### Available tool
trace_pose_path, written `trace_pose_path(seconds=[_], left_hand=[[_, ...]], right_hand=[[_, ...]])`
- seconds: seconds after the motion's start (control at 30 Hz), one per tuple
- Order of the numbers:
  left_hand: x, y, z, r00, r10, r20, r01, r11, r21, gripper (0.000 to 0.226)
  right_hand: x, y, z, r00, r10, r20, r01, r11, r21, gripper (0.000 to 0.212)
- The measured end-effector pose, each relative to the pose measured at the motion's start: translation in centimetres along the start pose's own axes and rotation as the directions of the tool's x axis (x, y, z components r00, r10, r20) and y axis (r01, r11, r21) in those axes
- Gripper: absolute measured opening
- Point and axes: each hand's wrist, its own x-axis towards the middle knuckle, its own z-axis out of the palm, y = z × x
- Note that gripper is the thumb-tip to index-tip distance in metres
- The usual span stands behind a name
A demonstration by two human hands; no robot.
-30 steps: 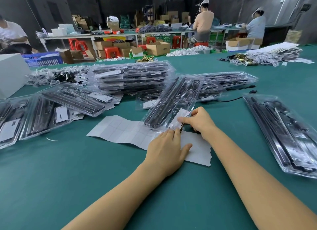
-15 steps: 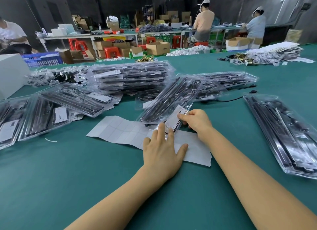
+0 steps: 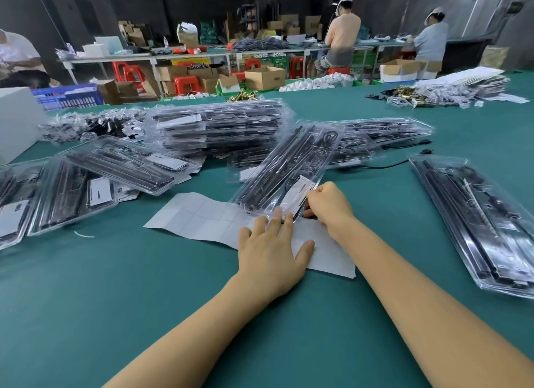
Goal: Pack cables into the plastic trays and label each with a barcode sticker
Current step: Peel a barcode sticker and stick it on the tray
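Observation:
A clear plastic tray (image 3: 291,165) packed with black cables lies slanted at the table's centre, its near end raised over a white sticker backing sheet (image 3: 202,217). A white barcode sticker (image 3: 297,192) sits on the tray's near end. My right hand (image 3: 329,205) grips that near end at its right edge, fingers curled. My left hand (image 3: 271,249) lies flat on the backing sheet, its straight fingertips touching the tray's near corner.
A pile of packed trays (image 3: 219,127) stands behind, more trays (image 3: 72,191) lie at left and one (image 3: 479,223) at right. A loose black cable (image 3: 384,163) trails right of centre. A white box (image 3: 17,121) is at far left. People work at tables behind.
The tray's near end has risen off the sheet in my right hand. My left hand's fingers straightened and pressed flat on the backing sheet.

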Motion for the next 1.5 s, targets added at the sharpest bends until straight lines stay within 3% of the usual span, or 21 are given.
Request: trace_pose_path(seconds=[0.1, 0.23, 0.4, 0.73, 0.9, 1.0, 1.17, 1.33, 1.5], left_hand=[[0.0, 0.0, -0.1, 1.0, 0.0, 0.025, 0.001, 1.0, -0.012, 0.073], [-0.3, 0.0, -0.3, 0.995, 0.006, 0.105, -0.002, 0.999, -0.038, 0.077], [-0.7, 0.5, -0.7, 0.985, 0.023, 0.171, 0.001, 0.99, -0.139, 0.081], [-1.0, 0.5, -0.4, 0.994, -0.061, 0.092, 0.072, 0.989, -0.128, 0.076], [0.1, -0.6, -0.4, 0.996, -0.073, 0.06, 0.078, 0.993, -0.09, 0.067], [0.1, -0.5, -0.2, 0.996, -0.056, 0.065, 0.062, 0.994, -0.09, 0.068], [-0.5, 0.2, -0.3, 0.994, -0.081, 0.067, 0.088, 0.989, -0.116, 0.076], [-1.2, 1.4, -0.5, 0.997, -0.064, 0.043, 0.068, 0.994, -0.081, 0.083], [-1.2, 0.9, -0.5, 0.995, -0.092, -0.033, 0.085, 0.982, -0.171, 0.081]], right_hand=[[-0.3, -0.7, -0.7, 0.991, 0.065, 0.116, -0.088, 0.976, 0.199, 0.039], [-1.6, -1.0, -0.5, 0.993, -0.032, 0.118, 0.026, 0.998, 0.056, 0.067], [-1.6, -1.0, -0.1, 0.986, 0.003, 0.165, -0.042, 0.972, 0.232, 0.067], [-1.3, -0.5, 0.1, 0.987, -0.023, 0.16, -0.022, 0.962, 0.271, 0.067], [-1.1, -0.9, -0.8, 0.976, 0.047, 0.213, -0.127, 0.918, 0.377, 0.03], [-1.5, -0.2, -0.7, 0.984, -0.036, 0.176, -0.023, 0.947, 0.319, 0.031], [-1.4, 0.3, 0.9, 0.988, -0.124, -0.088, 0.141, 0.961, 0.239, 0.032], [-1.2, 0.3, 1.4, 0.971, -0.192, -0.143, 0.201, 0.978, 0.053, 0.035], [-1.1, 0.6, 1.2, 0.937, -0.295, -0.185, 0.288, 0.956, -0.064, 0.039]])
